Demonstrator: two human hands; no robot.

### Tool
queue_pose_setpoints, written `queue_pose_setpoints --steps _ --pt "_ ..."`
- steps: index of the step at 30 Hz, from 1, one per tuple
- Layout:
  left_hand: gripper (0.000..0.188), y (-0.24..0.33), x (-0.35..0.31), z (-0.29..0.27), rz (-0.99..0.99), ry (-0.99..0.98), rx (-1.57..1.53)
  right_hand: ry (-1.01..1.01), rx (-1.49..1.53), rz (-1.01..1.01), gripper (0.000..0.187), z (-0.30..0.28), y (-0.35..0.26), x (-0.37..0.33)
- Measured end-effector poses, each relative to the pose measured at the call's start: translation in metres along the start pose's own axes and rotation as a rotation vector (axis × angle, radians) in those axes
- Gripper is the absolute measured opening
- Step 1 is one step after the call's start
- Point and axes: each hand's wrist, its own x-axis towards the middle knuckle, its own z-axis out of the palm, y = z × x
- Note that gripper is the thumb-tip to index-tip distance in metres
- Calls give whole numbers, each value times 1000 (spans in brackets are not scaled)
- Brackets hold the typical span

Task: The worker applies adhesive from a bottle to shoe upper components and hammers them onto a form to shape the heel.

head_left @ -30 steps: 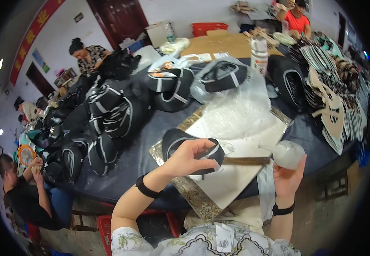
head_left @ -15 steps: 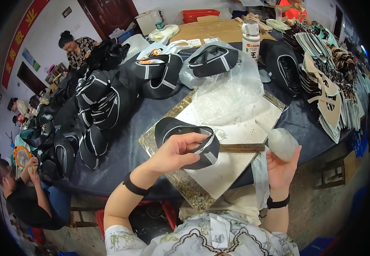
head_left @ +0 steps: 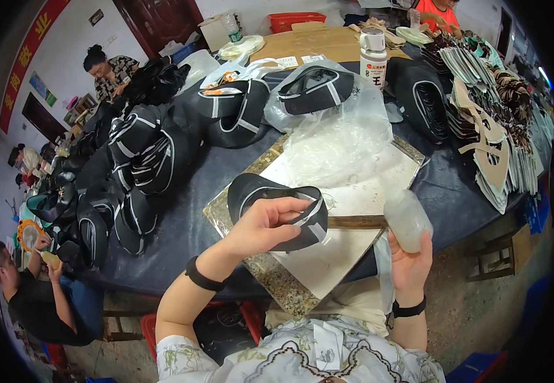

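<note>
My left hand [head_left: 267, 223] is closed, thumb and fingers pinching the edge of a black shoe upper [head_left: 245, 191]. White tape lines the inner edges of this curved piece. In my right hand [head_left: 411, 262] lies a cloudy white plastic squeeze bottle [head_left: 409, 220], the fingers wrapped partly behind it. A wooden handle [head_left: 357, 221] rests on the board between the two hands, and its left end is hidden behind the upper. Beneath sits a speckled stone slab [head_left: 283, 287] with a white sheet [head_left: 347, 255] on top.
Clear plastic film [head_left: 334, 153] covers the slab's far part. Stacks of black uppers [head_left: 152, 153] fill the left side, and another black stack [head_left: 420, 102] stands at right beside a white bottle [head_left: 373, 60]. Beige cut pieces [head_left: 491, 140] are piled far right. Co-workers sit around the table.
My right hand has brought the bottle leftward, closer to the upper, and turned it; its spout no longer shows. The left hand keeps its pinch on the upper.
</note>
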Motion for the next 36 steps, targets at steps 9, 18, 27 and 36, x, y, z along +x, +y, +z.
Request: queue_pose_setpoints --steps 9,18,27,36 --pt "40 -5 -3 7 20 20 66 -159 -711 -505 62 29 -36 -19" --pt "41 -7 -4 9 48 11 169 -219 -823 -494 60 32 -35 -16" --pt "39 -7 0 8 36 104 384 -277 -943 -677 63 41 -40 -34" --pt "40 -9 -1 12 51 178 455 -481 -1061 -889 64 51 -43 -45"
